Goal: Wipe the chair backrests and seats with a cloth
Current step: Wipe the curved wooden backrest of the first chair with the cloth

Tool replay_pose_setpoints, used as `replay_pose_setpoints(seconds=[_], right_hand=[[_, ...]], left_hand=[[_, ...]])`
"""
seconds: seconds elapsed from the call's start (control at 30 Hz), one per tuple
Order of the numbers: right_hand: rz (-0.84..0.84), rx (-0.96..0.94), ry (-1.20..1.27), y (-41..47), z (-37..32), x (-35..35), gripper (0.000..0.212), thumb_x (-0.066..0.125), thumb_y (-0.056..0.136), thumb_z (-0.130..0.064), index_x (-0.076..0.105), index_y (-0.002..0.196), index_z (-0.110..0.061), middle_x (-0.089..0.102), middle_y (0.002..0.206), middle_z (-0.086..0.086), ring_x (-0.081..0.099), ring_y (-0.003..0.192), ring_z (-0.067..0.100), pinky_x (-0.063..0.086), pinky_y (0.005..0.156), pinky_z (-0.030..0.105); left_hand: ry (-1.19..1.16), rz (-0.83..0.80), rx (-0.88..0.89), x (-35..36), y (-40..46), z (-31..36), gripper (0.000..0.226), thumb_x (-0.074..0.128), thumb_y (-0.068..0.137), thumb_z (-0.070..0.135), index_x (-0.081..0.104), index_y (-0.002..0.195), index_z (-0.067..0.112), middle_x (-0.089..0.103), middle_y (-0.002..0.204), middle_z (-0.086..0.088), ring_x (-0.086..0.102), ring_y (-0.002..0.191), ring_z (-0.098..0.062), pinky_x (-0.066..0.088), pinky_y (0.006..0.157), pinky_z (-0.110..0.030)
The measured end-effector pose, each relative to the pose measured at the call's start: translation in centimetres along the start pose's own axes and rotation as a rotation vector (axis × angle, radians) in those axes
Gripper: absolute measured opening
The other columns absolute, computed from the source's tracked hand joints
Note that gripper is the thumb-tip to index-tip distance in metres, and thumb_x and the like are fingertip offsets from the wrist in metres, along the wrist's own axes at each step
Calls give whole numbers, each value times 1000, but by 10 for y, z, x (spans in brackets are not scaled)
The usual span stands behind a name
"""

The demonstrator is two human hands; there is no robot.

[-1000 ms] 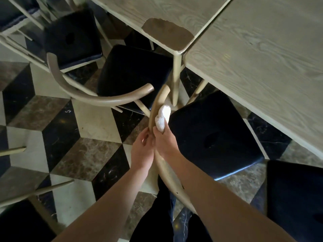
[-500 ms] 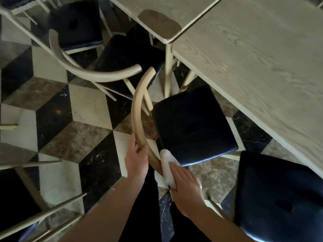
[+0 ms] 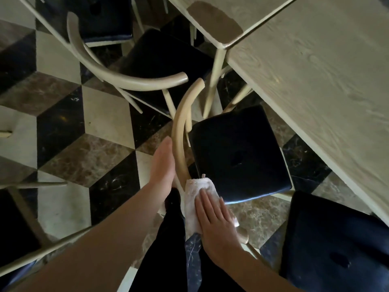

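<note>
The cloth [image 3: 199,204] lies draped over the curved wooden backrest [image 3: 179,131] of the chair right below you, at the near stretch of the bow, just beside the rear corner of its black seat cushion [image 3: 240,152]. Your right-hand fingers [image 3: 205,204] lie flat and close together on top of it, pressing the white fabric down onto the rail rather than bunching it; the right hand [image 3: 216,226] covers the lower half of the cloth, and a frayed corner shows past the little-finger side. Your left hand [image 3: 163,167] rests against the outer face of the backrest just beyond the cloth, fingers straight and together, palm to the wood, not curled around it as far as you can see.

Outward from there, the backrest arcs away to its free end, close to the tip of the neighbouring chair's backrest [image 3: 126,79]. That chair's black cushion sits partly under the pale wooden table [image 3: 315,70], which fills the upper right. Another black cushion [image 3: 336,239] lies at your lower right. Beneath everything runs a floor [image 3: 63,127] of black, cream and brown marble diamonds.
</note>
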State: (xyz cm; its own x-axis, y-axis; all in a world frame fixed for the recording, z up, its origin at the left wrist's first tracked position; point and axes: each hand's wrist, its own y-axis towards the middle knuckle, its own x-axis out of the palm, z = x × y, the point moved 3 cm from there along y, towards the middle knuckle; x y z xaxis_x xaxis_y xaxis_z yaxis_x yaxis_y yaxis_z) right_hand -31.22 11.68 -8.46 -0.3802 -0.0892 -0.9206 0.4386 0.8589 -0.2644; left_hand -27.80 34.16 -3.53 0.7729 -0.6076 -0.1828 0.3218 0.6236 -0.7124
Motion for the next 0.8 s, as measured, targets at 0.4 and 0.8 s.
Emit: replay_pose_setpoints(seconds=[0.4, 0.8], right_hand=[[30, 244, 71, 272, 19, -94, 73, 29, 105, -45, -4, 165, -20, -13, 173, 5, -16, 158, 25, 4, 128, 58], [-152, -50, -452, 323, 23, -139, 50, 34, 100, -47, 57, 137, -23, 55, 144, -1, 34, 147, 28, 6, 120, 68]], left_hand=[[-187, -194, -158, -18, 82, 65, 63, 24, 103, 64, 56, 143, 28, 69, 129, -6, 67, 111, -26, 49, 103, -55], [-203, -165, -194, -29, 84, 45, 59, 25, 106, 57, 57, 138, 20, 73, 119, -8, 70, 109, -25, 53, 100, -49]])
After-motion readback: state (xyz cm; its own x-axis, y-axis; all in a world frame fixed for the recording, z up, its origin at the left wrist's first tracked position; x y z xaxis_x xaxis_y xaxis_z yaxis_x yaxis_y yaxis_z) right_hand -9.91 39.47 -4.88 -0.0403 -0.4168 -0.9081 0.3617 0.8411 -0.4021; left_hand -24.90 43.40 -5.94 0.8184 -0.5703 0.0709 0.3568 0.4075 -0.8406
